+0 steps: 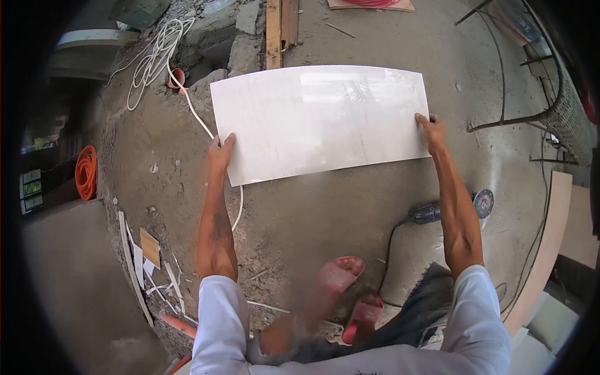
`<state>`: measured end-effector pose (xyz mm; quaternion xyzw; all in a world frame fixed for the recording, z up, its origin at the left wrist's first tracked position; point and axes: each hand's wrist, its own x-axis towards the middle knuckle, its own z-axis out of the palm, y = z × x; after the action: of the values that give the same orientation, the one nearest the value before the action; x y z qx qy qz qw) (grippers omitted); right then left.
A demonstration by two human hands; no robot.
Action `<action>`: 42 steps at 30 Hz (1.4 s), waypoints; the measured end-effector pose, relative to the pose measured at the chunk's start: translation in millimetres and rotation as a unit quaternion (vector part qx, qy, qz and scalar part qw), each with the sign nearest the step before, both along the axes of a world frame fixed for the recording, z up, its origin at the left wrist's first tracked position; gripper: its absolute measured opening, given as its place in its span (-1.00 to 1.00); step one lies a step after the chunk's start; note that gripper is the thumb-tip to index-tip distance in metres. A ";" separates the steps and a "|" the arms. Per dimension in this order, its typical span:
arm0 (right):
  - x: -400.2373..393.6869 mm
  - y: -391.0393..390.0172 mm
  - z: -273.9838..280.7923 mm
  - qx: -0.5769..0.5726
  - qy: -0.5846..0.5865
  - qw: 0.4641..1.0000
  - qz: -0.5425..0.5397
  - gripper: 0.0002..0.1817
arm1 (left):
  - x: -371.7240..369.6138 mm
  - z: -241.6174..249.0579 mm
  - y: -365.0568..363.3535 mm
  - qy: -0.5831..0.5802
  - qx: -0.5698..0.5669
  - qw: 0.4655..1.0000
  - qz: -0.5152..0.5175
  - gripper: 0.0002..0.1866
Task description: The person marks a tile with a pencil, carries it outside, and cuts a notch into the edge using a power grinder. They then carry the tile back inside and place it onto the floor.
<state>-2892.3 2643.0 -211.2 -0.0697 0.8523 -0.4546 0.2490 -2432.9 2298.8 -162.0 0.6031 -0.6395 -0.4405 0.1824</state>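
Held out in front of me is a large, glossy white tile (319, 125), off-white with faint streaks, one long edge facing me. My left hand (221, 150) grips its left end, thumb on top and fingers hidden underneath. At the opposite end my right hand (431, 130) pinches the edge the same way, thumb on the face. An angle grinder (428, 214) with a round disc lies on the floor below my right forearm, its dark cord running toward my feet. A white hose or cable (201, 120) passes under the tile's left side.
A coiled white cable (156, 59) lies by a broken pit (212, 56) at the upper left. Offcuts (150, 248) litter the lower left, near an orange coil (86, 172). A woven chair (572, 106) and long curved boards (544, 250) stand at right. Wooden planks (274, 34) lie beyond the tile.
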 end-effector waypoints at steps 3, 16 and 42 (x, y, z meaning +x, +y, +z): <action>-5.0 2.2 -4.5 -0.015 -0.004 1.000 -0.016 -0.32 | 36.3 -13.8 29.7 -0.080 -0.058 0.995 0.021 -0.31; 141.0 -9.4 224.9 -0.202 0.293 0.846 0.397 -0.64 | 121.5 -52.9 149.6 -0.420 -0.169 0.883 -0.123 -0.63; 112.3 195.4 -54.3 -0.160 -0.171 0.844 -0.483 -0.47 | 28.9 46.0 205.7 -0.264 -0.238 0.923 -0.146 -0.33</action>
<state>-2779.9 2838.4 -265.5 0.3908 0.6373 -0.6524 0.1247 -2404.0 2504.4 -116.1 0.5364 -0.8314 -0.1218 0.0796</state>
